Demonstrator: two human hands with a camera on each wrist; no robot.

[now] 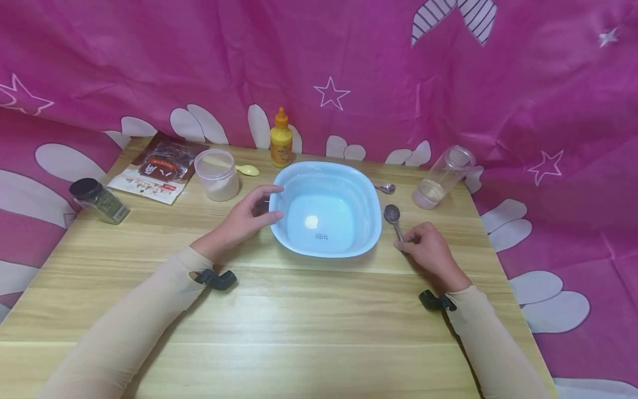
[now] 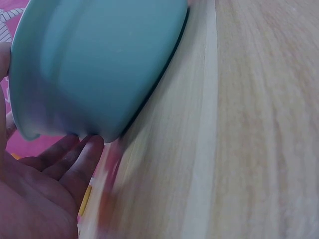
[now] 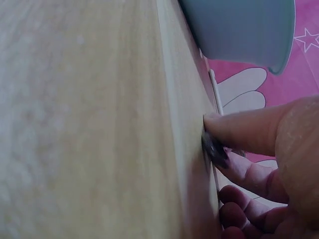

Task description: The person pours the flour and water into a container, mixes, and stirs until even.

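A light blue plastic basin (image 1: pixel 326 249) stands in the middle of the table. My left hand (image 1: pixel 245 213) grips its left rim, thumb tip over the edge. In the left wrist view, several fingers (image 2: pixel 85 159) touch the basin's outer wall (image 2: pixel 104 64). To the right of the basin lies a metal spoon (image 1: pixel 392 213) with a round bowl. Between thumb and forefinger, my right hand (image 1: pixel 431 249) pinches the end of its handle. The right wrist view shows that dark handle end (image 3: pixel 215 151) at the tabletop, with the other fingers curled below.
Behind the basin stand a yellow squeeze bottle (image 1: pixel 281 145) and a smaller metal spoon (image 1: pixel 386 189). A clear jar (image 1: pixel 441 180) leans at right. On the left are a tub of white powder (image 1: pixel 219 180), a yellow spoon (image 1: pixel 248 170), a spice packet (image 1: pixel 161 166) and a dark-lidded jar (image 1: pixel 102 202).
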